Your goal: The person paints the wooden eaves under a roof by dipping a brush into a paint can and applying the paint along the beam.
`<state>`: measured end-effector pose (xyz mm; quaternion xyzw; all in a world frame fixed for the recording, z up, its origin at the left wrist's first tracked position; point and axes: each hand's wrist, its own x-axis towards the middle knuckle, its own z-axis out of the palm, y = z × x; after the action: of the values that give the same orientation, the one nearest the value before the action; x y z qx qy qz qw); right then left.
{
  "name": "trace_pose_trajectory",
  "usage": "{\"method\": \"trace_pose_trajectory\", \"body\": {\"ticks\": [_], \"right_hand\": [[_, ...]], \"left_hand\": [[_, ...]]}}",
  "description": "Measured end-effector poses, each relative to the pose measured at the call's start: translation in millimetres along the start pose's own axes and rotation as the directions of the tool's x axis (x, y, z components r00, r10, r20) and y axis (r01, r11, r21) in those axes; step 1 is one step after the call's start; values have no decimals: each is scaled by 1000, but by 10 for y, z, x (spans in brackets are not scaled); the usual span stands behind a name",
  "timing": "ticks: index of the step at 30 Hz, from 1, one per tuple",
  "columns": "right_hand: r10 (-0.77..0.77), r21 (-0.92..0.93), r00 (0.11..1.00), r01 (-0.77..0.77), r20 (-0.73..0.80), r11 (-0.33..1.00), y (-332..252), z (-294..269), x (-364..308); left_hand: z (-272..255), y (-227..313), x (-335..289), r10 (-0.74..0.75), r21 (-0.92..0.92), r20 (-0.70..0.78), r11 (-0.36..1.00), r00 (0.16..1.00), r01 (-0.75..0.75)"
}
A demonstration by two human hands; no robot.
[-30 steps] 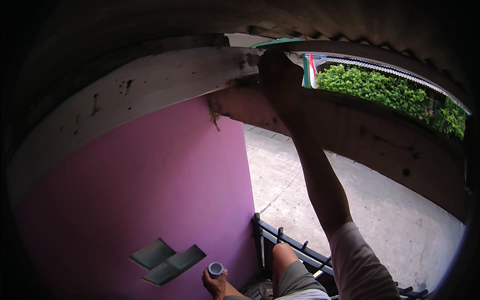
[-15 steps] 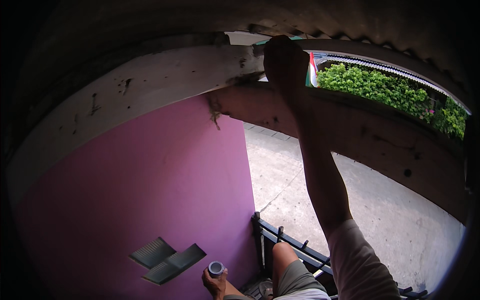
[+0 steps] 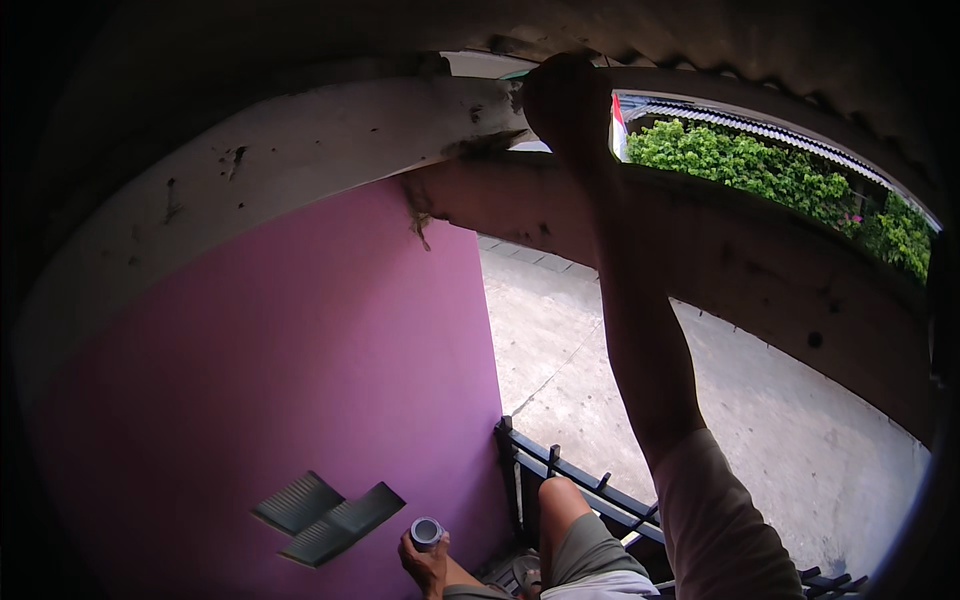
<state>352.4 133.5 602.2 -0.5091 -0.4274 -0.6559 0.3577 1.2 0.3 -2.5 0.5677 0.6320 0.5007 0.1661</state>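
Note:
Low in the picture, my left hand is wrapped round a small grey cylindrical can with a pale round rim. It is close to the pink wall. My right arm reaches high up, and the right hand is a closed, dark shape just under the roof. That fist is at the end of the white, black-stained beam, above the brownish-red beam. What its fingers hold, if anything, is lost in shadow.
Corrugated roofing hangs overhead. A black metal railing runs beside my knee. Two slatted vents are on the pink wall. Beyond lie concrete paving, green bushes and a red-and-white flag.
The view has shifted slightly, so most things sit a little further left and the upper ones a little higher. Both hands keep their closed shape, the left still round the can.

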Motion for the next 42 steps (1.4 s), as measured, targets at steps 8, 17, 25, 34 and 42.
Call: {"method": "trace_pose_trajectory", "body": {"ticks": [8, 17, 25, 34, 42], "right_hand": [[-261, 57, 956, 270, -136, 961, 55, 68, 3], [332, 433, 938, -259, -102, 864, -284, 285, 44], [334, 723, 932, -326, 140, 608, -643, -757, -224], [116, 786, 783, -618, 610, 36, -654, -1667, -2335], [580, 442, 174, -822, 796, -360, 987, -205, -3935]], "left_hand": [[-94, -3, 12, -9, 39, -22, 999, 1000, 10], [-50, -7, 76, -10, 35, -41, 999, 999, 12], [-98, -39, -48, 71, 70, -100, 995, 992, -64], [-106, 35, 6, 103, 49, -126, 994, 987, -98], [25, 126, 24, 139, 32, -166, 990, 976, -136]]}}
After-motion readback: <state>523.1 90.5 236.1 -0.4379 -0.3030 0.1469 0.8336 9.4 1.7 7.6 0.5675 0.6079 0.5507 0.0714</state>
